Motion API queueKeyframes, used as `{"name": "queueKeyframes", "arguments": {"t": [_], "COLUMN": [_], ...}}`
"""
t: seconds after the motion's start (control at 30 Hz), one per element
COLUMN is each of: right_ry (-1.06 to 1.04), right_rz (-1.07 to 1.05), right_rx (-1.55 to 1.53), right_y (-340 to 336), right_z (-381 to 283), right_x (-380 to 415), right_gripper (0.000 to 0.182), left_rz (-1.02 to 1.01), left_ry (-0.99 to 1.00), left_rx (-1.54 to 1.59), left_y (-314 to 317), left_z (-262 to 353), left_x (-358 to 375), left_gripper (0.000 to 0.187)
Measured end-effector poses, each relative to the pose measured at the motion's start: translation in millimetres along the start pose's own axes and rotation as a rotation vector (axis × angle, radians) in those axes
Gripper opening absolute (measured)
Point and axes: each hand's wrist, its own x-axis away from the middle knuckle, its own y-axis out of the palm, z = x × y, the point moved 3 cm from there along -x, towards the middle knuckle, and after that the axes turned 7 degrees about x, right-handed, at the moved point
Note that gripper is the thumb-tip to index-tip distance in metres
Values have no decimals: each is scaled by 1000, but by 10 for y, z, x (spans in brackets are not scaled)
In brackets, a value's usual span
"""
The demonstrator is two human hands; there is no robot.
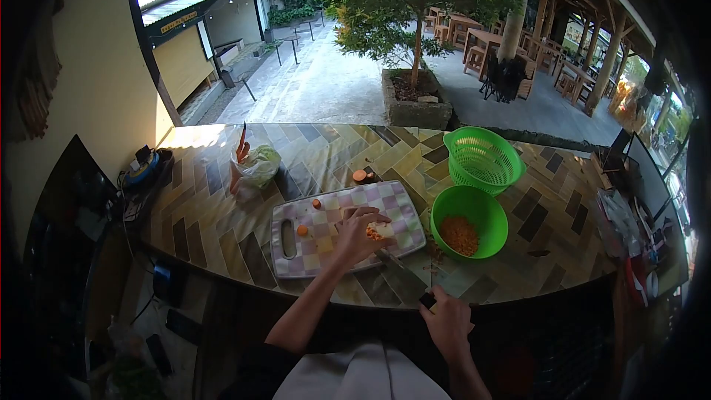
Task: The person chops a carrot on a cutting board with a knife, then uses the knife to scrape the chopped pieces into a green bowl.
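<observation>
My left hand (pixel 360 235) is over the checkered cutting board (pixel 300 211), its curled fingers beside a small heap of chopped orange pieces (pixel 375 232); whether it grips anything is hidden. My right hand (pixel 449 322), near the table's front edge, is closed around the dark handle of a knife (pixel 404 275), whose blade points up and left toward the board. Two orange carrot chunks (pixel 302 230) lie apart on the board's left part. Right of the board, a green bowl (pixel 492 224) holds many chopped orange bits.
A green colander (pixel 485 159) stands behind the bowl. Cut carrot ends (pixel 360 175) lie behind the board. At the back left is a plastic bag (pixel 259 165) with carrots (pixel 242 150). Plastic packets (pixel 618 215) are at the right, a dark device (pixel 145 170) at the left.
</observation>
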Motion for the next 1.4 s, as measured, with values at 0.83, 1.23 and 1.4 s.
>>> {"name": "queueKeyframes", "arguments": {"t": [0.83, 1.23, 1.4], "right_ry": [36, 10, -11], "right_rz": [-75, -256, -318], "right_rx": [-380, -582, -588], "right_y": [45, 266, 345], "right_z": [272, -59, -234], "right_x": [-176, -367, -430], "right_gripper": [30, 32, 30], "left_rz": [145, 181, 448], "left_ry": [-47, -137, 71], "left_rx": [205, 227, -240], "left_y": [-187, -708, -974], "left_z": [-311, -252, -708], "left_x": [-56, 399, 544], "left_gripper": [17, 21, 23]}}
